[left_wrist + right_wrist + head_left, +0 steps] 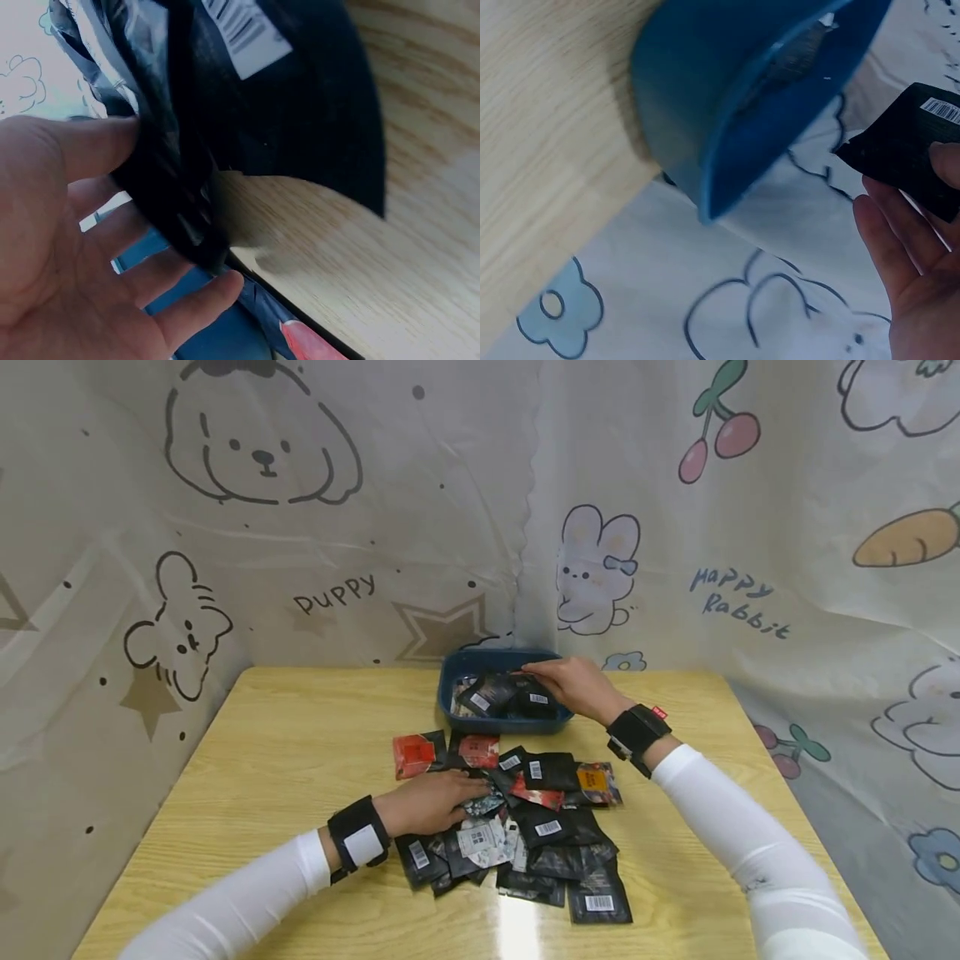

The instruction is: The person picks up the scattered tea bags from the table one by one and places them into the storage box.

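Observation:
A pile of small flat sachets [551,827], mostly black with white barcode labels, lies on the table. Over its left side my left hand [431,802] reaches down. In the left wrist view, its thumb and fingers [191,304] pinch a blurred dark sachet [169,199] whose edge is off the table. My right hand [573,685] is above the right side of a blue plastic bin [502,725]. A black sachet [900,142] with a barcode is held between its thumb and fingers, above the bin's rim in the right wrist view. More black sachets [487,693] lie inside the bin.
Two red-and-black sachets [415,755] lie between the bin and the pile. The bin stands at the back edge of the wooden table [315,735], against a printed curtain [450,527]. Wood surface extends left and right of the pile.

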Demonstrator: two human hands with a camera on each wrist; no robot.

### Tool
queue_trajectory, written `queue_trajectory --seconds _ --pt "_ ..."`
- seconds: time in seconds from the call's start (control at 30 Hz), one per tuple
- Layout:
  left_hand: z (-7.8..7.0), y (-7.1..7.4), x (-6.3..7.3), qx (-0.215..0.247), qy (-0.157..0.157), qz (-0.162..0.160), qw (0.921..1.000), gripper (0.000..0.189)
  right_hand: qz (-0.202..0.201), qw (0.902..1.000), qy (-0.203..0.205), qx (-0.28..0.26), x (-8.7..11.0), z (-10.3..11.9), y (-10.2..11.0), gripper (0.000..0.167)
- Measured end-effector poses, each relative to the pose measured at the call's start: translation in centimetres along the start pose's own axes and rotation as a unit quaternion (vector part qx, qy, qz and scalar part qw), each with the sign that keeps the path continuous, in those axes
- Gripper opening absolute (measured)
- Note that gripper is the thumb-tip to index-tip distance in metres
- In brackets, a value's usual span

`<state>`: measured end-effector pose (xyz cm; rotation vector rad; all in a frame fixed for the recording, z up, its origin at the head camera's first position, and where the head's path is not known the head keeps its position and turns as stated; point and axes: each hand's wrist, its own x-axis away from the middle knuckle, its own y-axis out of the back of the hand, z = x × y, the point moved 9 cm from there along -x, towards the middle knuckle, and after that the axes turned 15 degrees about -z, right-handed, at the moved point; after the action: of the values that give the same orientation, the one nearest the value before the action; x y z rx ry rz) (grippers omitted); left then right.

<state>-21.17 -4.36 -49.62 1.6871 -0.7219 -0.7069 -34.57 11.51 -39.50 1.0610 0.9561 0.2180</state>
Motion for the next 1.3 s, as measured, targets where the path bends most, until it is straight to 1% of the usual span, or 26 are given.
queue_trajectory --seconds 0.1,0.2,0.3,0.37,0.43,0.47,0.5,0.6,0.67,0.73,0.77,0.8,0.87,0.93,1.0,1.07,1.1,1.17,1.3 --pt "-0.1 0.1 0.2 0.013 0.006 0.001 0.9999 0.046 0.011 0.9998 -0.009 0.015 -0.1 -0.6 -1.7 0.031" --pt "-0.1 0.1 0.2 0.009 0.003 -0.002 1.0 0.043 0.027 0.9991 -0.022 0.024 -0.1 -1.1 -3.0 0.032" --pt "0.0 0.5 0.1 0.0 -0.008 -0.025 0.9997 0.039 0.065 0.9964 -0.051 0.019 0.2 -1.8 -4.2 0.038" --pt "-0.1 0.5 -0.1 0.001 -0.014 -0.043 0.999 0.036 0.092 0.9934 -0.068 0.007 1.0 -2.1 -4.9 0.045" --pt "0.0 0.6 -0.3 0.007 -0.014 -0.059 0.9981 0.033 0.107 0.9915 -0.074 -0.003 1.8 -1.9 -5.1 0.052" --pt "0.0 0.7 -0.3 0.009 -0.014 -0.066 0.9977 0.031 0.107 0.9917 -0.071 -0.006 2.1 -1.6 -5.0 0.054" --pt "0.1 0.9 -0.4 0.013 -0.012 -0.07 0.9974 0.031 0.098 0.993 -0.064 -0.008 2.4 -1.2 -4.6 0.055" --pt "0.5 1.6 -0.4 0.023 0.001 -0.081 0.9965 0.031 0.053 0.9981 -0.03 -0.009 3.4 0.8 -2.9 0.05" --pt "0.8 2.5 -0.4 0.027 0.003 -0.095 0.9951 0.031 0.023 0.9996 0.0 -0.018 4.3 2.6 -1.7 0.043" --pt "1.3 3.4 -0.5 0.029 0.008 -0.107 0.9938 0.033 0.013 0.9991 0.022 -0.033 5.5 4.2 -1.0 0.038" --pt "1.6 4.0 -0.6 0.029 0.01 -0.113 0.9932 0.034 0.021 0.9986 0.026 -0.04 6.1 4.8 -1.0 0.037" --pt "1.8 4.5 -0.7 0.025 0.01 -0.12 0.9924 0.034 0.037 0.9978 0.024 -0.049 6.8 5.2 -1.3 0.038" --pt "2.3 5.6 -1.1 0.015 0.014 -0.131 0.9911 0.035 0.085 0.9946 0.004 -0.059 8.3 5.6 -2.2 0.046" --pt "2.6 6.7 -1.5 0.008 0.015 -0.144 0.9894 0.034 0.144 0.9876 -0.028 -0.055 10.0 5.2 -3.4 0.056" --pt "2.9 7.8 -2.0 -0.002 0.016 -0.157 0.9874 0.033 0.2 0.977 -0.057 -0.048 11.4 4.7 -4.6 0.063" --pt "3.2 8.8 -2.6 -0.005 0.019 -0.166 0.9859 0.032 0.231 0.9692 -0.072 -0.045 12.4 4.4 -5.4 0.065" --pt "3.5 9.3 -2.9 -0.005 0.022 -0.169 0.9853 0.033 0.239 0.9668 -0.077 -0.047 12.6 4.4 -5.6 0.064" --pt "4.0 10.2 -3.7 -0.006 0.03 -0.174 0.9842 0.034 0.24 0.9659 -0.08 -0.054 12.7 4.4 -5.8 0.06" --pt "5.3 11.9 -5.4 -0.004 0.046 -0.189 0.9809 0.035 0.224 0.9709 -0.062 -0.056 12.4 4.8 -5.6 0.053"
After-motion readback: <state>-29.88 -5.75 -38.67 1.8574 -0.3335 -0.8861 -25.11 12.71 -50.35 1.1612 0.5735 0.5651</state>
